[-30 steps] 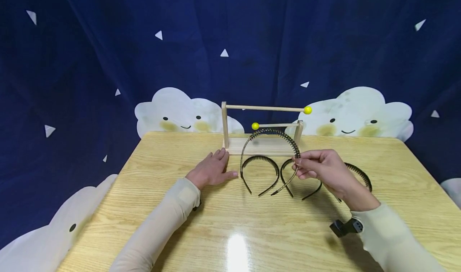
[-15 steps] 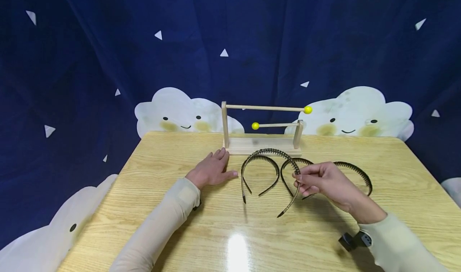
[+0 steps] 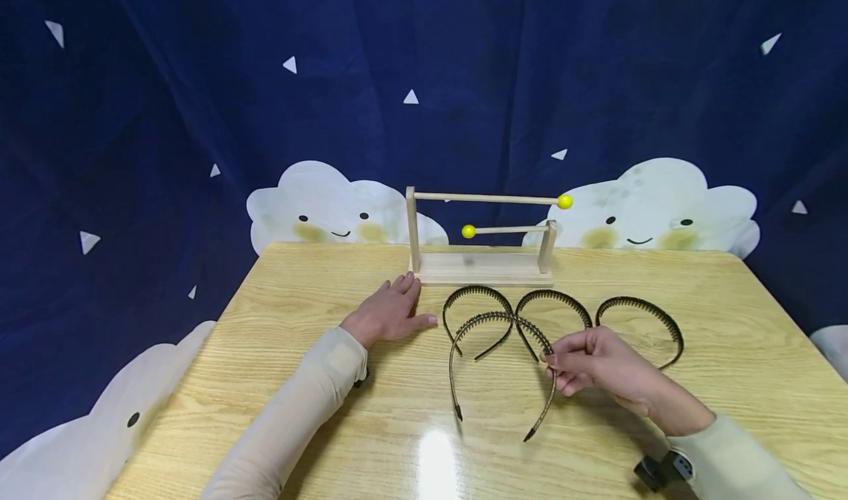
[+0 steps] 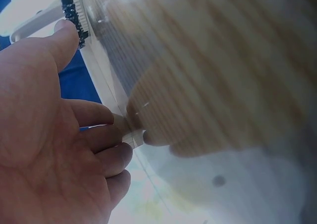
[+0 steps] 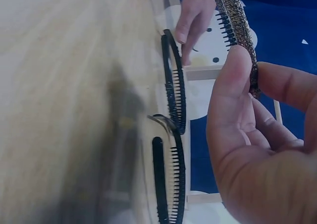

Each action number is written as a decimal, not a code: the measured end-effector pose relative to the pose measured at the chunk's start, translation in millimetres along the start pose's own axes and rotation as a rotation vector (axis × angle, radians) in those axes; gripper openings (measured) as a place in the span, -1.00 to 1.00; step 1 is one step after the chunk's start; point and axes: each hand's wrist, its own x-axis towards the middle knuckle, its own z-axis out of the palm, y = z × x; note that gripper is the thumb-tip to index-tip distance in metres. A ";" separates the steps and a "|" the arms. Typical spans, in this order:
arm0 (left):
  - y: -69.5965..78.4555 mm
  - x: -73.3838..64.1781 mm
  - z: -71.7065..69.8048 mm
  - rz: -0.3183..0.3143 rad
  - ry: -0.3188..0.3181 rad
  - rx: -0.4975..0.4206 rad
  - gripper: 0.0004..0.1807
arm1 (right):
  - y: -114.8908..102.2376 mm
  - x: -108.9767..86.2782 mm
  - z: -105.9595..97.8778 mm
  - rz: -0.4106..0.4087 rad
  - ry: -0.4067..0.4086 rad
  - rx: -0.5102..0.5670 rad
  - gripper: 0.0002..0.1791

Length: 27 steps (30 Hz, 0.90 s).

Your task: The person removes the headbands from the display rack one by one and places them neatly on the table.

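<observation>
Between thumb and fingers, my right hand (image 3: pixel 599 364) pinches one side of a glittery dark gold headband (image 3: pixel 456 371) with small teeth inside its arch. In the right wrist view that headband (image 5: pixel 240 23) rises from the fingertips, up off the table. Three black toothed headbands lie in a row behind it: a left one (image 3: pixel 478 289), a middle one (image 3: pixel 555 294) and a right one (image 3: pixel 662 316), partly covered by my right hand. My left hand (image 3: pixel 391 312) rests on the table with its fingers straight, fingertips at the left end of the wooden stand's base (image 3: pixel 480 266).
The wooden stand has a tall left post (image 3: pixel 413 231) with an upper rod ending in a yellow ball (image 3: pixel 564 202). Its shorter right post (image 3: pixel 547 246) carries a lower rod with another yellow ball (image 3: pixel 469 231). A dark blue curtain (image 3: pixel 397 58) hangs behind the table (image 3: pixel 318 279).
My right hand has brought the gold headband down and toward the front of the table, away from the stand. The left hand has stayed in place.
</observation>
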 end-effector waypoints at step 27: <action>-0.6 0.8 -0.2 0.010 0.006 0.009 0.01 | 31.1 -3.2 4.7 0.076 -0.074 0.071 -0.72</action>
